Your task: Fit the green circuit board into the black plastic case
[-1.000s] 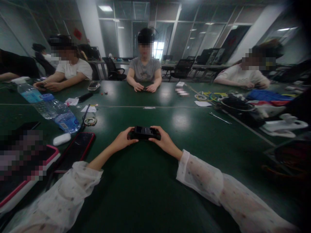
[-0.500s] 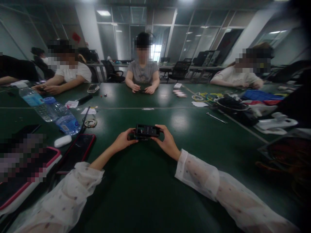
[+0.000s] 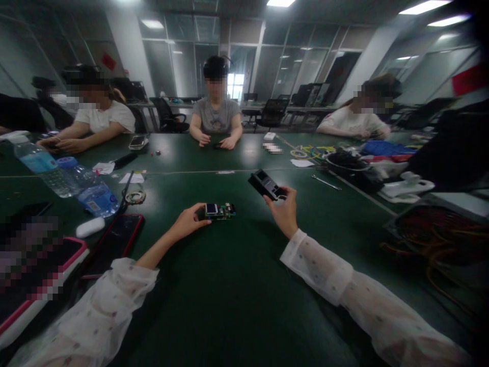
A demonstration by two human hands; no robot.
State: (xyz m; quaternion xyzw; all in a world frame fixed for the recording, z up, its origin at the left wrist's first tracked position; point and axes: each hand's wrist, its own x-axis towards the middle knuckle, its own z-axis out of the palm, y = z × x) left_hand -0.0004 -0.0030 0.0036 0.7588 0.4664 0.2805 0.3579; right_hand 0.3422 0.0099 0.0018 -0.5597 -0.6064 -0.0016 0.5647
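Note:
A small green circuit board with a little screen (image 3: 220,211) is pinched at its left end by my left hand (image 3: 190,220), low over the green table (image 3: 214,295). To the right and a bit farther off, my right hand (image 3: 283,209) grips a black plastic casing (image 3: 266,184) by its near right end. The casing is tilted and apart from the board. Whether the board touches the table I cannot tell.
At the left are two water bottles (image 3: 89,191), a white case (image 3: 90,227) and a red-edged phone (image 3: 114,242). A wrench (image 3: 326,182), cables (image 3: 311,152) and a wire-filled box (image 3: 428,229) are at the right. Several people sit around the table.
The black casing has come off the circuit board. My right hand has moved it right and away from me, while the board stays in my left hand. The view has shifted slightly.

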